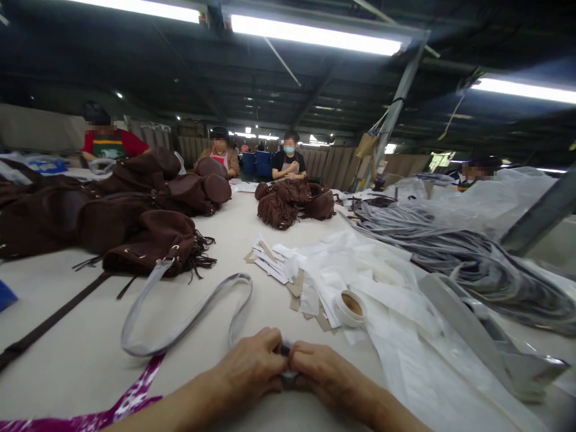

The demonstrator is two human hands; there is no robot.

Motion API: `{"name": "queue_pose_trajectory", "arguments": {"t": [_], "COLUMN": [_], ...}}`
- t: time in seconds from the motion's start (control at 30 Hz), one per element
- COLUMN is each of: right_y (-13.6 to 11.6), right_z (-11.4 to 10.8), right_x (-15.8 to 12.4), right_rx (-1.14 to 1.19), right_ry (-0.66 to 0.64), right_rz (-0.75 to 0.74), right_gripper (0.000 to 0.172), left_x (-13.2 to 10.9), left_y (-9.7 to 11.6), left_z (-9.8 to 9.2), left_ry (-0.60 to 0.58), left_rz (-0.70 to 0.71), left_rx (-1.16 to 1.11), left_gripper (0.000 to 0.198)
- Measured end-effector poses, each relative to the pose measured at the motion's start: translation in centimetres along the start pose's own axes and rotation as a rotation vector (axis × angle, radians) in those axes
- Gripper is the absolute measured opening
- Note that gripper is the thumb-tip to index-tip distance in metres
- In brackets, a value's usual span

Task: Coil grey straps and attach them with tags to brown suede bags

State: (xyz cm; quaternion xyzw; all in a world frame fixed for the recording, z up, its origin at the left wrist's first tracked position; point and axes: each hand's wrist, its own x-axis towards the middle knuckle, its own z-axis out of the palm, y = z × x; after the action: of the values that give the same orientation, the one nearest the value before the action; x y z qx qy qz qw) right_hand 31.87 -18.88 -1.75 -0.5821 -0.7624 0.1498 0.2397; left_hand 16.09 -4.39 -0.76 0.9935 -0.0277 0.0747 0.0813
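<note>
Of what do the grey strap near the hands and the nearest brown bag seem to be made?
Grey strap: apparently covered with thin plastic film, given its pale sheen; the core is unclear.
Brown bag: perhaps suede or similar fabric, matt, showing little gloss.

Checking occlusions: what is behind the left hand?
The grey strap runs behind the left hand. Its covered stretch, and whether it joins the dark piece at the right hand, cannot be seen.

bags [148, 243] lie toward the left edge of your table [238, 240], a strap bundle [459, 252] toward the right, one strap [191, 328] before you
</note>
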Motion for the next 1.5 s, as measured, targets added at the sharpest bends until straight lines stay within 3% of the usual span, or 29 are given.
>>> {"name": "queue_pose_trajectory", "arguments": {"t": [0.07,0.13,0.3,0.37,0.53,0.6,0.73,0.8,0.9,0.97,1.03,1.1,1.17,1.23,1.37,1.43,1.5], "right_y": [0.1,-0.2,-0.5,-0.1,0.7,0.3,-0.6,-0.5,0.4,0.9,1.0,0.7,0.4,0.2,0.4,0.4,0.2], "right_z": [-0.8,-0.6,2.0,1.9,-1.0,-1.3,0.1,0.6,0.1,-0.3,-0.1,0.5,0.9,0.7,-1.0,-1.1,-0.3], "right_x": [0.1,0.1,0.2,0.2,0.7,0.9,0.8,0.3,0.1,0.4,0.9,1.1,1.0,0.6,0.3,0.6,0.8], "right_rx": [0.029,-0.014,-0.15,-0.139,-0.108,-0.152,-0.208,-0.157,-0.097,-0.144,-0.202,-0.225,-0.193,-0.119,-0.09,-0.152,-0.221], "right_ry": [-0.029,-0.031,0.054,0.045,-0.053,-0.067,-0.012,-0.002,-0.022,-0.024,-0.024,-0.005,0.011,0.0,-0.073,-0.095,-0.069], "right_rz": [-0.018,0.036,0.249,0.168,-0.028,0.005,0.228,0.206,0.043,0.004,0.035,0.11,0.142,0.089,-0.03,-0.008,0.088], "right_gripper": [0.01,0.01,0.011,0.012,0.014,0.018,0.015,0.01,0.01,0.013,0.014,0.01,0.004,0.004,0.005,0.008,0.012], "left_x": [0.0,0.1,0.2,0.1,0.3,0.6,0.6,0.2,-0.2,-0.1,0.2,0.4,0.2,-0.2,-0.3,0.1,0.4], "left_y": [-1.0,-0.8,1.7,1.4,-1.3,-0.9,1.6,1.8,0.3,-0.5,-0.3,0.8,1.7,1.6,-0.6,-0.9,-0.1], "left_z": [-0.6,0.2,3.8,3.3,-0.1,0.5,3.9,4.0,1.9,1.0,1.6,3.1,4.0,3.3,-0.1,-0.1,1.4], "left_ry": [0.026,0.064,0.237,0.205,0.009,0.022,0.178,0.177,0.069,0.042,0.115,0.224,0.257,0.179,0.022,0.04,0.115], "left_rz": [0.176,0.236,-0.085,-0.086,0.206,0.156,-0.195,-0.148,0.112,0.188,0.091,-0.102,-0.19,-0.106,0.141,0.148,0.033], "left_rx": [0.084,0.121,0.037,0.014,-0.106,-0.115,-0.073,-0.106,-0.113,-0.098,-0.124,-0.173,-0.209,-0.239,-0.296,-0.302,-0.262], "left_gripper": [0.009,0.011,0.003,0.008,0.004,0.011,0.018,0.014,0.005,0.003,0.01,0.013,0.014,0.012,0.008,0.011,0.016]}}
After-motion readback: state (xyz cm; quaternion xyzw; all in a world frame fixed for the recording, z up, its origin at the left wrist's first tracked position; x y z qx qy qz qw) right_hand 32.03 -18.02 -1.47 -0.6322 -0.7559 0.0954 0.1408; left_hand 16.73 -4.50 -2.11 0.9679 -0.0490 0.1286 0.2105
